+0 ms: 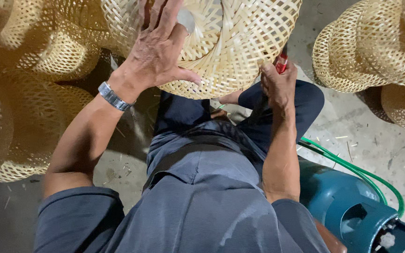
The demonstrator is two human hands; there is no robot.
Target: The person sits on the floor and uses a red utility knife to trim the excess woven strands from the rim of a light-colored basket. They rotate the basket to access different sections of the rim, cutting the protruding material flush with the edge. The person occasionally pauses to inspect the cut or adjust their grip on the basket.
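Note:
A pale woven bamboo basket (230, 42), dome-shaped, rests over my knees at the top centre. My left hand (158, 49), with a metal watch on its wrist, lies flat on the basket's left side, fingers spread and thumb along the lower rim. My right hand (277, 84) sits at the basket's lower right edge, closed around a small red-handled tool (281, 62) whose tip is hidden behind the weave. My legs in dark blue trousers show below the basket.
Several more woven baskets are stacked at the left (29, 65) and at the upper right (376, 47). A teal gas cylinder (348, 206) with a green hose (352, 168) lies by my right side on the concrete floor (376, 145), which carries bamboo scraps.

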